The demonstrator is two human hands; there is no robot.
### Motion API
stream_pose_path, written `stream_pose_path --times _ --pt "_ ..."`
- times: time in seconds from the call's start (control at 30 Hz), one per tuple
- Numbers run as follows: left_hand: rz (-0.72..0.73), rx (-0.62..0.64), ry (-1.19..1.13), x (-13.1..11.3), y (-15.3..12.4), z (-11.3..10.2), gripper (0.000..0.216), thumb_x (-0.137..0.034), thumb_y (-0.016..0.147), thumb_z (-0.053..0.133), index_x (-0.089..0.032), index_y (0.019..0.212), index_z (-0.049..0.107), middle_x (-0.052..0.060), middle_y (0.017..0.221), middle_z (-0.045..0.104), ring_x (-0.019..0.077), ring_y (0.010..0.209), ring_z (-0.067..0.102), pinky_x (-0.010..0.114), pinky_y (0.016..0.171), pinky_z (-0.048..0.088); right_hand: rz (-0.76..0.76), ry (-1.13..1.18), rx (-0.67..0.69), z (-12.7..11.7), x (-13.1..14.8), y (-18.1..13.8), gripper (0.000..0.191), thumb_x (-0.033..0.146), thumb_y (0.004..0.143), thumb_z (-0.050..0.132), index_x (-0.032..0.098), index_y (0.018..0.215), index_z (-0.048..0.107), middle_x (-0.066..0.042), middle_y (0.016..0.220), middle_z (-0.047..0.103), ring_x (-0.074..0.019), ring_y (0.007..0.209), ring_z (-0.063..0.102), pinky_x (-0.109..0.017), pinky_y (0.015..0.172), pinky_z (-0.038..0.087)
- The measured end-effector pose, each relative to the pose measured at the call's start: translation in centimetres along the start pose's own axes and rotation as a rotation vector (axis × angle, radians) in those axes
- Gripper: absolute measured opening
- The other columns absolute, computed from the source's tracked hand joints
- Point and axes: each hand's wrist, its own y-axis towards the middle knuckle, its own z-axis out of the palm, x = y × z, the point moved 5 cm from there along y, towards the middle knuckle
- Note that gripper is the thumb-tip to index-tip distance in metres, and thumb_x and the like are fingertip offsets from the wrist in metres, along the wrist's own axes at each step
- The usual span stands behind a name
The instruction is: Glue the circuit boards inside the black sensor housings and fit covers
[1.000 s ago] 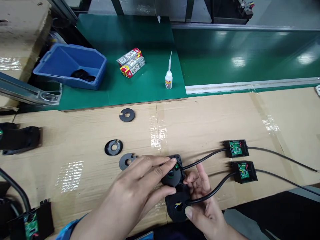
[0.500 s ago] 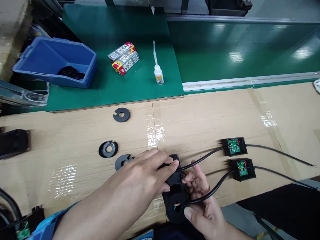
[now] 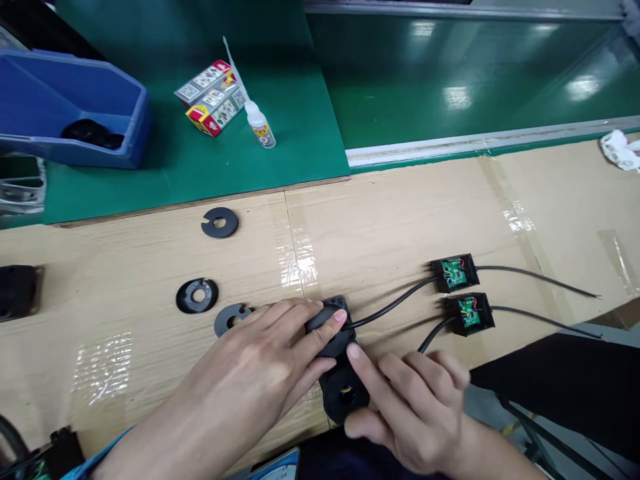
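Note:
My left hand (image 3: 270, 357) lies over a round black housing (image 3: 330, 330) on the cardboard-covered table, its fingers curled and pressing on the top of it. My right hand (image 3: 415, 407) rests palm down beside a second round black housing (image 3: 345, 397) near the table's front edge, forefinger and thumb pinching that part. Black cables (image 3: 395, 303) run from the housings to two small open boxes with green circuit boards (image 3: 453, 272) (image 3: 469, 313) on the right.
Three black slotted discs (image 3: 220, 222) (image 3: 197, 295) (image 3: 229, 319) lie left of my hands. On the green mat behind stand a glue bottle (image 3: 260, 127), a small printed carton (image 3: 210, 97) and a blue bin (image 3: 65, 110) with black parts. A green conveyor belt (image 3: 475, 73) runs at the back right.
My right hand has turned palm down and now covers the cable it held. The left hand stays on the upper housing. The view has shifted right and down.

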Motion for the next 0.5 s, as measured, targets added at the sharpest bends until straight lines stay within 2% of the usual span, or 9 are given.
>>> stream_pose_path --times 0.1,0.2,0.27,0.4,0.5 --pt "0.001 0.015 -0.007 -0.1 0.1 -0.2 0.042 -0.037 0.11 0.038 -0.019 0.133 0.068 0.011 0.119 0.076 0.0269 0.106 0.075 0.043 0.084 0.067 -0.008 0.008 0.109 1.5 0.2 1.6 0.036 0.032 0.108 0.051 0.008 0.113 0.076 -0.002 0.072 0.071 -0.0177 0.076 0.053 -0.039 0.069 0.033" --pt "0.011 0.009 -0.037 -0.2 0.2 -0.8 0.04 -0.039 0.108 0.044 -0.021 0.135 0.067 0.01 0.125 0.075 0.0275 0.112 0.074 0.044 0.088 0.067 -0.049 0.036 0.125 1.8 0.3 2.1 0.026 0.023 0.102 0.059 0.005 0.106 0.076 -0.002 0.07 0.069 -0.0169 0.072 0.051 -0.04 0.071 0.035" --pt "-0.017 -0.008 -0.132 0.1 0.4 -1.0 0.038 -0.039 0.106 0.049 -0.023 0.136 0.067 0.009 0.13 0.073 0.0272 0.118 0.072 0.044 0.094 0.065 -0.076 0.052 0.117 1.9 0.4 2.2 0.024 0.024 0.101 0.059 0.008 0.099 0.076 -0.003 0.073 0.07 -0.0168 0.073 0.051 -0.039 0.074 0.037" --pt "-0.224 -0.071 -0.473 1.5 1.3 0.2 0.031 -0.029 0.106 0.05 -0.03 0.13 0.069 0.001 0.127 0.075 0.0194 0.12 0.071 0.035 0.104 0.061 -0.097 0.062 0.115 2.2 0.5 2.3 0.025 0.027 0.103 0.058 0.013 0.092 0.075 -0.002 0.073 0.068 -0.0168 0.074 0.054 -0.038 0.078 0.038" --pt "-0.365 -0.082 -0.678 2.1 1.7 2.3 0.036 -0.03 0.106 0.051 -0.03 0.141 0.059 0.001 0.122 0.076 0.0171 0.113 0.074 0.032 0.102 0.06 -0.098 0.065 0.11 2.3 0.4 2.4 0.024 0.027 0.102 0.059 0.009 0.094 0.074 -0.003 0.072 0.067 -0.017 0.072 0.056 -0.039 0.078 0.04"
